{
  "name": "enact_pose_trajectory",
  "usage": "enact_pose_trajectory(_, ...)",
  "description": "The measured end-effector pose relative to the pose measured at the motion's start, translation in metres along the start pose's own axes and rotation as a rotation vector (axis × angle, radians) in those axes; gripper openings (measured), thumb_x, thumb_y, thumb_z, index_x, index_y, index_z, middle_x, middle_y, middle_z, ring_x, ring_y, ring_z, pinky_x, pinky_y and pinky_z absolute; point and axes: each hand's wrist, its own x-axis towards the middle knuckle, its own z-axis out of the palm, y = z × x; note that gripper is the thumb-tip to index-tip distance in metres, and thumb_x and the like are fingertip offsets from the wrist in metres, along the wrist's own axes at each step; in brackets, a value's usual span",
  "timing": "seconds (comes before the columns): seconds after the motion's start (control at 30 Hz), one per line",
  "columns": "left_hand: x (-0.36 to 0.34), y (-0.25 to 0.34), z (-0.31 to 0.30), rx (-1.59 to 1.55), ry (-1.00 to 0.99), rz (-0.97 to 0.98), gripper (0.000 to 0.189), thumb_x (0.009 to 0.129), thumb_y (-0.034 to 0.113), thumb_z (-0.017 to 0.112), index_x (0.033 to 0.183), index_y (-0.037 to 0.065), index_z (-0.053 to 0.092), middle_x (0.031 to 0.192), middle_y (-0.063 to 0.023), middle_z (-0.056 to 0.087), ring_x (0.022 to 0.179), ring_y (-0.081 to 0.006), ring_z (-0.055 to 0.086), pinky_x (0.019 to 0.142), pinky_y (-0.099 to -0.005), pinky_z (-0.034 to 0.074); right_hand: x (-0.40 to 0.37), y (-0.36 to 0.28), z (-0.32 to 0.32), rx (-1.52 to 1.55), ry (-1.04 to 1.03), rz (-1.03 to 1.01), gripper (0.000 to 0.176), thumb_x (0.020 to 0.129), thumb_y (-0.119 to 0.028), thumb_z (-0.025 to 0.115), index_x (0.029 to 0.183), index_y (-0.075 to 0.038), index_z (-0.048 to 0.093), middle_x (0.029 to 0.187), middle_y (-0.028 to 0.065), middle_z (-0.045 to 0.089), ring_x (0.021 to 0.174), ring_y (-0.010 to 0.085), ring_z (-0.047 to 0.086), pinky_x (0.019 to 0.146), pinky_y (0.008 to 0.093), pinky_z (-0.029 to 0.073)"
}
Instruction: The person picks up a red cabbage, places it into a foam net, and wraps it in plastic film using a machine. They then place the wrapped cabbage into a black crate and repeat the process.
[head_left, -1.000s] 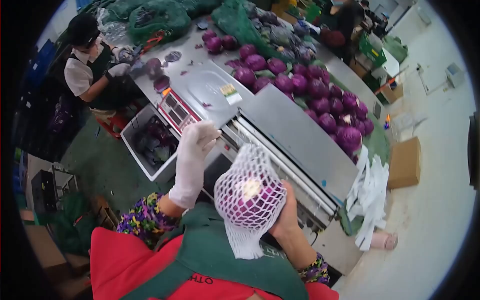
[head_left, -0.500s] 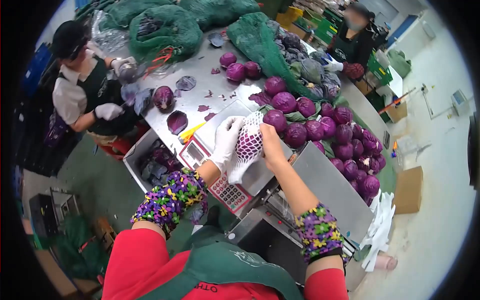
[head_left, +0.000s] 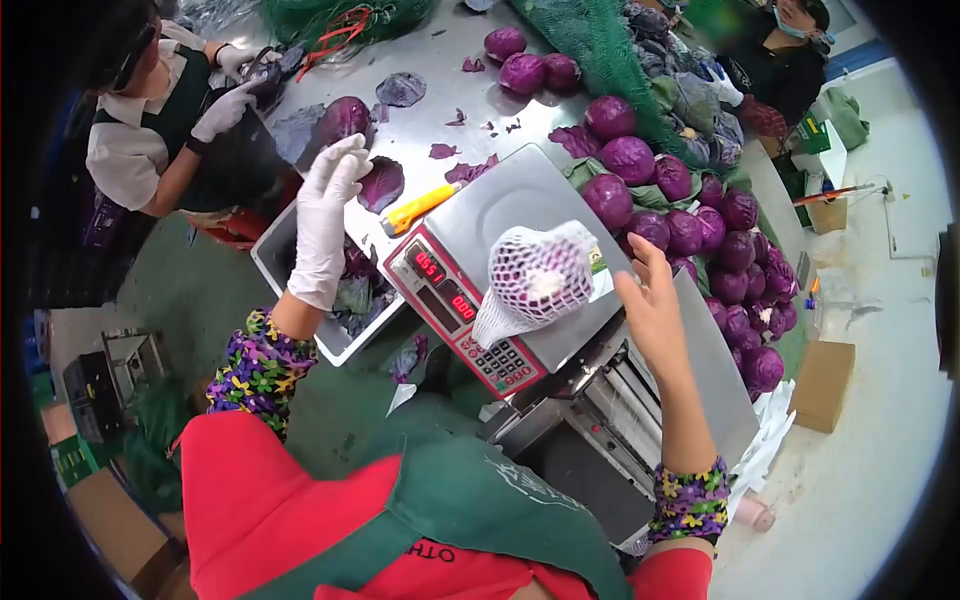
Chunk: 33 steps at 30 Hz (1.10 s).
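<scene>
A purple cabbage point(head_left: 540, 272) in a white foam net sleeve lies on the steel pan of a digital scale point(head_left: 495, 195), whose red display is lit. To its right is my right hand point(head_left: 652, 305), bare, with thumb and fingers apart and nothing held. My left hand point(head_left: 328, 215), in a white glove, is raised left of the scale with fingers stretched out and nothing in it. Close to that hand are a loose purple leaf point(head_left: 381, 186) and another cabbage point(head_left: 343, 118). A yellow utility knife point(head_left: 418, 208) rests along the scale's far left edge.
Many purple cabbages point(head_left: 685, 232) are heaped to the right, beside a green net sack point(head_left: 590, 60). A white bin point(head_left: 345, 345) with leaves stands below the table's left edge. Co-workers point(head_left: 150, 140) handle cabbages at left and far right. A steel machine point(head_left: 600, 410) sits near me.
Both hands have let go of the net-covered cabbage, which now rests on the scale. My left hand moved left and my right hand moved right. The view has shifted.
</scene>
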Motion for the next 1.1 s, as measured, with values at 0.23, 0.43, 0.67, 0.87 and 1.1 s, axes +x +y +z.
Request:
enact_pose_trajectory(0.23, -0.008, -0.004, 0.001, -0.01, -0.09, 0.114, 0.032, 0.094, 0.022, 0.054, 0.122, 0.006, 0.058, 0.118, -0.005, 0.06, 0.101, -0.0129, 0.059, 0.087, -0.0259, 0.043, -0.047, -0.005, -0.009, -0.272, -0.068, -0.078, 0.055, 0.084, -0.017, 0.056, 0.133, 0.003, 0.041, 0.134, 0.0217, 0.042, 0.127, 0.0339, 0.04, 0.106, 0.0395, 0.03)
enact_pose_trajectory(0.43, -0.003, -0.011, 0.034, 0.021, -0.318, 0.237, 0.032, 0.095, 0.02, 0.054, 0.123, 0.005, 0.057, 0.119, -0.0044, 0.059, 0.102, -0.0119, 0.057, 0.088, -0.0266, 0.043, -0.058, 0.002, -0.013, -0.201, -0.011, -0.07, 0.058, 0.085, -0.019, 0.057, 0.135, 0.004, 0.037, 0.136, 0.0233, 0.04, 0.127, 0.0342, 0.041, 0.105, 0.0392, 0.032)
enact_pose_trajectory(0.67, -0.046, -0.042, 0.145, 0.2, -0.735, 0.12, 0.04, 0.093, 0.033, 0.055, 0.121, 0.004, 0.056, 0.115, -0.0108, 0.06, 0.102, -0.0165, 0.057, 0.089, -0.0311, 0.045, 0.006, 0.048, 0.06, 0.291, -0.074, -0.007, 0.069, 0.09, -0.028, 0.061, 0.142, 0.001, 0.026, 0.136, 0.0175, 0.043, 0.123, 0.0222, 0.043, 0.103, 0.0331, 0.034)
enact_pose_trajectory(0.87, -0.123, 0.047, 0.208, 0.036, -0.938, -0.196, 0.039, 0.094, 0.034, 0.055, 0.116, 0.001, 0.057, 0.099, -0.0029, 0.062, 0.088, -0.0079, 0.057, 0.078, -0.024, 0.047, -0.061, 0.038, -0.061, 0.129, 0.241, -0.055, 0.066, 0.087, -0.049, 0.057, 0.13, -0.001, 0.046, 0.126, 0.0195, 0.055, 0.118, 0.0293, 0.053, 0.1, 0.0378, 0.038)
enact_pose_trajectory(1.1, -0.243, 0.037, 0.346, 0.015, -1.091, -0.188, 0.052, 0.088, 0.043, 0.061, 0.116, -0.002, 0.057, 0.099, -0.0076, 0.064, 0.088, -0.0109, 0.058, 0.079, -0.0254, 0.046, -0.146, 0.155, -0.178, 0.268, 0.382, 0.065, 0.049, 0.092, -0.042, 0.054, 0.114, 0.001, 0.058, 0.104, 0.0127, 0.064, 0.096, 0.0173, 0.059, 0.085, 0.0298, 0.044)
